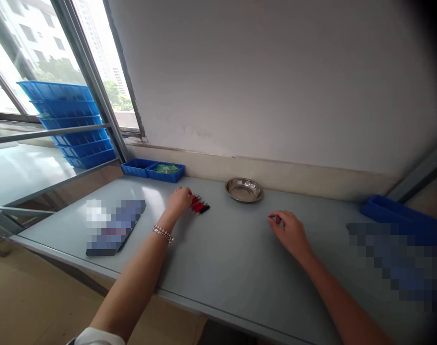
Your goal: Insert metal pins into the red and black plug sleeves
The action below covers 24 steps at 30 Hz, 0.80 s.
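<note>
On the grey table, a short row of slim red and black pieces (201,206) with thin pale tips lies side by side; they are too small to name. My left hand (180,201), wearing a beaded bracelet, has its fingers curled at the upper left end of this row. Whatever is in its fingertips is hidden. To the right, above the tabletop, my right hand (289,234) pinches a small dark red piece (277,219) between thumb and fingers. Behind and between the hands stands a round shallow metal dish (244,190).
Two small blue bins (167,171) stand at the back left, one with green-and-white packets. A blurred-out flat item (115,227) lies at left. More blue bins (401,215) and another blurred item (394,263) are at right. Stacked blue crates (77,124) stand by the window.
</note>
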Tool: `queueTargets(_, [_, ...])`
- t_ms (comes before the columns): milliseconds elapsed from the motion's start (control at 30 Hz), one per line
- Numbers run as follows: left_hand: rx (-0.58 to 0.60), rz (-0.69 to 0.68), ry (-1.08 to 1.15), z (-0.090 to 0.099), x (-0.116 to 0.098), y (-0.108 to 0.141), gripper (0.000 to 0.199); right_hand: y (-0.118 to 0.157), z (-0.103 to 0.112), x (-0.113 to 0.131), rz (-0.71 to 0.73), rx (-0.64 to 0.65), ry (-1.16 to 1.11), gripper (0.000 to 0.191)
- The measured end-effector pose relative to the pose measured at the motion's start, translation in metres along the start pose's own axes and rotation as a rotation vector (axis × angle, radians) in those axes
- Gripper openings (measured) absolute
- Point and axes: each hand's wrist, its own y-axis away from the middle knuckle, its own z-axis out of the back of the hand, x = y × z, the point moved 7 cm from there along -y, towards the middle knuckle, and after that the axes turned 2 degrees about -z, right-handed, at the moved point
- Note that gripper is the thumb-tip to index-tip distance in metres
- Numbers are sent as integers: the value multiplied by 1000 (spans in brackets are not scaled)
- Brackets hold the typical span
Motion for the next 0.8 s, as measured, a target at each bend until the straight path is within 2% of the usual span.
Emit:
queueTargets(67, [2,-63,-9,3,-18,9,31,0,1,1,-14,-4,-30,27])
queueTargets(133, [109,-173,-84,-3,-40,19,28,0,0,0,-50,4,-97,25])
queueTargets(267, [181,-244,-141,-8,-65,36,17,0,-3,-6,-187,47,-295,23])
queueTargets(400, [170,-242,-211,-9,-68,40,16,1,-7,-12,-273,78,-390,22])
queueTargets(567, [167,-190,-274,-7,-64,42,18,1,-9,-14,-295,94,-434,20])
queueTargets(800, [142,-187,-299,-3,-72,52,22,3,-13,-13,-372,137,-596,20])
